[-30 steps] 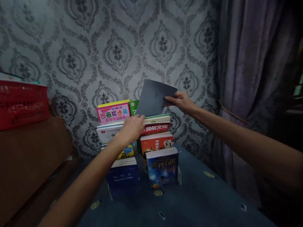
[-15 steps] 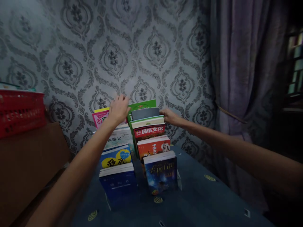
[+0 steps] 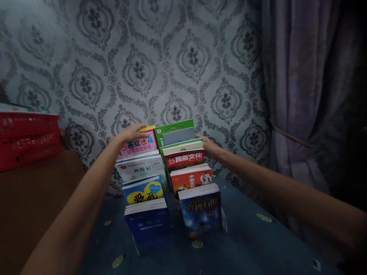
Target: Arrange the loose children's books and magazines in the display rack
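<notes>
Two rows of upright books stand one behind another. My left hand point(image 3: 133, 133) is at the upper left corner of the pink book point(image 3: 138, 144) at the back of the left row, fingers closed over its edge with a yellow edge behind. My right hand point(image 3: 209, 147) grips the right edge of the back books in the right row, by the grey-topped book point(image 3: 179, 136); its fingertips are partly hidden. Behind stands a tall green book point(image 3: 174, 125). In front of it are a red book point(image 3: 186, 159), an orange book point(image 3: 190, 177) and a dark blue book point(image 3: 200, 212).
The left row also has a pale book point(image 3: 142, 168), a blue-yellow book point(image 3: 145, 191) and a blue book point(image 3: 147, 221). A red basket point(image 3: 28, 139) sits on a brown box point(image 3: 40, 191) at left. Patterned wall behind; purple curtain point(image 3: 295, 95) right; dark blue cloth point(image 3: 246, 244) beneath.
My left hand has moved left and down from above the left row to the pink book's corner, uncovering its cover. My right hand stays beside the right row's back books.
</notes>
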{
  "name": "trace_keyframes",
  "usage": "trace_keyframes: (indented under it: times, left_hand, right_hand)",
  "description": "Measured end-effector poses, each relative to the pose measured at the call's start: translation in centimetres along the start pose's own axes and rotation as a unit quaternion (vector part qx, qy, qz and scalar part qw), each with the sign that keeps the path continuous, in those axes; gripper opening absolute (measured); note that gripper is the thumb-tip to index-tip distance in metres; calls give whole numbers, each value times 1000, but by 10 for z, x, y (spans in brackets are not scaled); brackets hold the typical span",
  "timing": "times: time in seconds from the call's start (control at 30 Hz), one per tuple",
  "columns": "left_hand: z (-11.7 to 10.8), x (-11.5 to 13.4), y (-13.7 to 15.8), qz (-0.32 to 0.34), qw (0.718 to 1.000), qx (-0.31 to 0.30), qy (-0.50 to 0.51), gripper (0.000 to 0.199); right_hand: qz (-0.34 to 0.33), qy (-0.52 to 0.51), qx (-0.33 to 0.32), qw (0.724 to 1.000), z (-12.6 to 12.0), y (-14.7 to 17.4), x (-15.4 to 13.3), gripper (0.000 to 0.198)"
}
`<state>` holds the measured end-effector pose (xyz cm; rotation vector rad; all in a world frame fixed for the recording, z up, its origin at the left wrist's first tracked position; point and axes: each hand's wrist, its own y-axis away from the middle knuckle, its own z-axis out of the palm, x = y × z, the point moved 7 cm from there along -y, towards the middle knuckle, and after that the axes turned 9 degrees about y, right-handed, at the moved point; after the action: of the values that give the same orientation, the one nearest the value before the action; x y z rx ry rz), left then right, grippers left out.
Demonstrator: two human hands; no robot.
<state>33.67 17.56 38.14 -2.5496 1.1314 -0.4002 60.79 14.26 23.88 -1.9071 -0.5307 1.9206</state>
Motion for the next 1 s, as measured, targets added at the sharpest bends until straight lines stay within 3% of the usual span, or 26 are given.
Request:
trace_keyframes:
  times: [0.13,0.3,0.53,0.73,0.87,1.0]
  left_hand:
    - [4,-2,-1,-2,1000,-4,-5,52]
    - [2,-2,4,-39,995,25,-91,62]
    - [14,35,12,57,985,38,-158,60]
    - [13,70,15,133,988,24,-71,49]
    - [4,66,13,110,994,6,-12,44]
    - [1,57,7,88,995,9,-41,43]
  right_hand:
    - [-3,-21,8,1000,2,5,-1,49]
    - [3,-26,-13,1000,2,7,1,56]
    - [-16,-33,37,999,-15,-8,-31,58]
    - [-36,-42,20,998,-10,-4,-62,51]
    - [-58,15,39,997,-6,0,-74,47]
    - [-116,96,51,987,-1,5,-86,44]
